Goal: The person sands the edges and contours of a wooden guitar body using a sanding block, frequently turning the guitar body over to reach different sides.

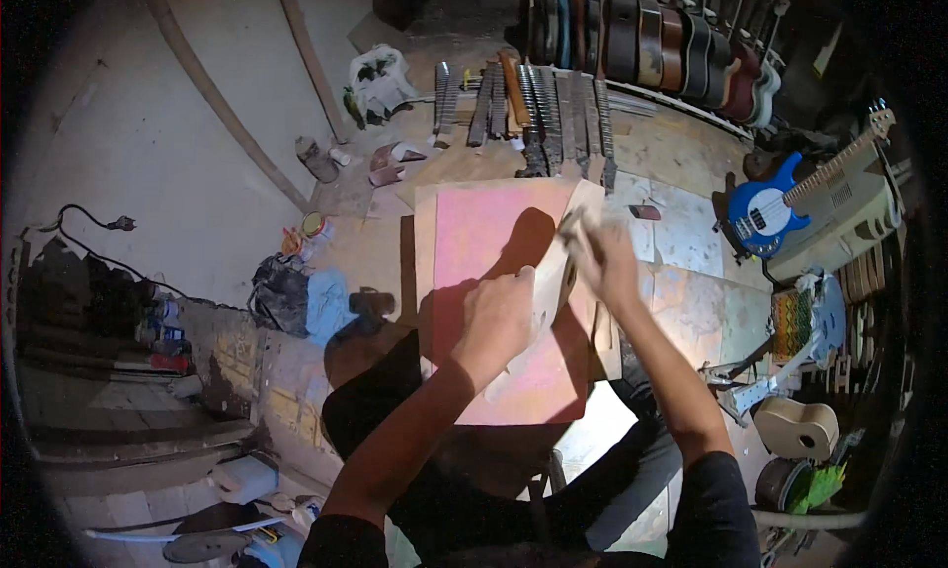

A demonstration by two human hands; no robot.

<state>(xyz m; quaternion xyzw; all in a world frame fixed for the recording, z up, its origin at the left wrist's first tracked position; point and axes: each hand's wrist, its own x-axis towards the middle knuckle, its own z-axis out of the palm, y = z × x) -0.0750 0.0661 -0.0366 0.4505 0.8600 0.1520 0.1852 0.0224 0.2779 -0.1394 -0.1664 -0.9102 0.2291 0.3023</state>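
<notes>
A pale, flat wooden piece (546,301) stands tilted over a pink board (476,222) in front of my body. My left hand (499,316) is closed around its left side, fingers wrapped over the edge. At the upper end of the wood, my right hand (609,262) is blurred by motion, its fingers bent in against the piece. Whatever those fingers hold, if anything, is too smeared to name. Under the pink board lies a larger tan board (425,204), its edge showing at the far left corner. Shadows of my arms fall across the pink surface.
Several files and rasps (568,123) lie in a row beyond the boards. Guitars (647,40) stand racked at the back. A blue bass guitar (765,210) leans at the right. Curled sandpaper (387,165), a white bag (380,82) and a blue cloth (326,303) are on the left.
</notes>
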